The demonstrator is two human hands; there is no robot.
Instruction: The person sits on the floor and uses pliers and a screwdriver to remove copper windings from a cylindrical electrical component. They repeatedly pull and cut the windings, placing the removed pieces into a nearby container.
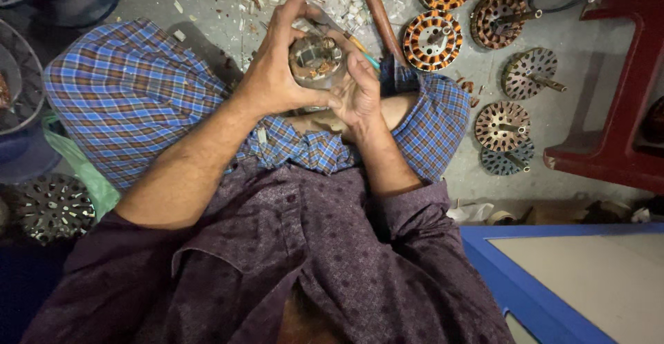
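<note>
Purple shirt (277, 268) nearest; above checked lap cloth (124, 88), both hands, left (273, 74) and right (356, 95), gripping round metal motor core (317, 60), perhaps wound; stator discs (432, 40) on floor beyond.

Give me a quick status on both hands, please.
Left hand and right hand both gripping round metal motor core. Held above lap. Nothing blocking.

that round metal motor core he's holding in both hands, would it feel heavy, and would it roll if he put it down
Probably heavy for its size: the motor core looks like solid metal, gripped by the left hand and right hand together. Likely rigid. Set on edge, its round shape could roll.
</note>
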